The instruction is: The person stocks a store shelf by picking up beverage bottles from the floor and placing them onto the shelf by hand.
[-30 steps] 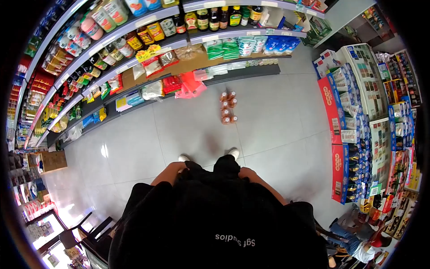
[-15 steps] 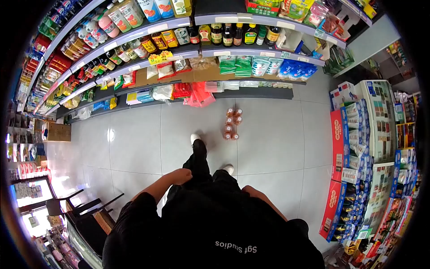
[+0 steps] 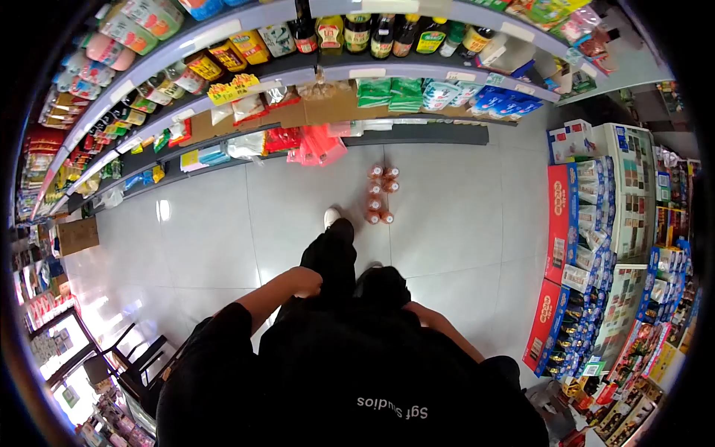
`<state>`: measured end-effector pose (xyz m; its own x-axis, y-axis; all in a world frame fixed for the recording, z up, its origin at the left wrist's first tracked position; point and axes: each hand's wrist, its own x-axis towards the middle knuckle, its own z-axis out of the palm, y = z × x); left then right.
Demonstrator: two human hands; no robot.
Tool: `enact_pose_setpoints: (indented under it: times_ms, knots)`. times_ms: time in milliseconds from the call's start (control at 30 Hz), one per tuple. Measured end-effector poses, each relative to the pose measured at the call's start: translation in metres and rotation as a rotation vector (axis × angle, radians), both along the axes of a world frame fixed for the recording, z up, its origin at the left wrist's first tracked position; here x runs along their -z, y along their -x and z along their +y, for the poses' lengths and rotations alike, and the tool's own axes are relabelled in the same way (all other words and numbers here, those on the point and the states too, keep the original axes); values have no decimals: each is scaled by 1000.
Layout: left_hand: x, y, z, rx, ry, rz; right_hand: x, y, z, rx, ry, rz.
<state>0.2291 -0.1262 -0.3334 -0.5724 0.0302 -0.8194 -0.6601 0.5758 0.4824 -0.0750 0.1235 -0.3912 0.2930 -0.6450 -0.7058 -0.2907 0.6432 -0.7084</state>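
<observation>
My left hand (image 3: 304, 282) is curled closed beside my left thigh, against the black trousers (image 3: 331, 257). Whatever its fingers may hold is hidden. Only the back edge of my right hand (image 3: 418, 311) shows at my right thigh; its fingers are out of sight behind my leg and shirt. On the tiled floor ahead of my feet stands a small cluster of bottles (image 3: 375, 203) with pale caps and orange-brown contents. They are upright in two uneven rows, and neither hand touches them.
Ahead, a curved shelf (image 3: 439, 73) carries sauce bottles and bagged goods, with red plastic bags (image 3: 316, 145) hanging low. Red and blue cartons (image 3: 557, 223) of packets line the right side. A black chair (image 3: 141, 365) stands at the left, and a cardboard box (image 3: 77, 236) sits farther up.
The shelf and the bottles appear closer, and my view has shifted forward. My knees are more bent. Both hands stay by my thighs.
</observation>
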Motion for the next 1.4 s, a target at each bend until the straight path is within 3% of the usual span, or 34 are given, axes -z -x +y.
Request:
enact_pose_setpoints:
  times_ms: [67,100,167,200,267,300,333,367,400,433,467,533,600,700,1000,1100,1200,1333,1400]
  knots:
    - [15,1,-12,-286,-300,-241,17,-7,-19,80,-170,-125]
    - [32,0,-15,-314,-356,-243,7,-12,-54,-55,-326,-88]
    - [59,11,-27,-237,-357,-305,71,-10,-61,-518,-286,47]
    - [75,16,-33,-156,-352,-372,91,-5,-68,-517,-284,52]
    - [130,21,-43,-175,-441,-448,121,4,-92,-561,-445,117]
    - [203,12,-43,-355,-593,-526,137,6,-99,-581,-525,148]
    - [273,3,-44,-533,-742,-608,214,27,-80,-363,-710,114]
    - [256,28,-68,-270,-589,-289,250,42,-83,-316,-523,79]
    - [226,62,-96,-8,-424,29,244,45,-111,-280,-222,192]
    - [232,78,-112,-202,-410,84,233,46,-142,-257,76,358]
    - [247,92,-126,-396,-388,143,254,51,-156,-54,112,460]
    - [284,118,-151,-474,-260,246,304,76,-186,-26,388,622]
    - [319,137,-169,-385,61,565,315,83,-224,85,380,656]
    - [340,156,-180,-533,179,643,327,91,-260,149,484,676]
    - [378,191,-198,-451,306,404,364,126,-330,98,559,739]
    - [397,214,-205,-566,307,407,375,128,-343,25,628,814]
    - [433,237,-217,-424,390,331,385,122,-353,-1,668,756]
    - [466,251,-204,-486,513,261,378,107,-344,31,718,726]
    - [464,252,-195,-530,548,146,373,101,-333,168,692,595]
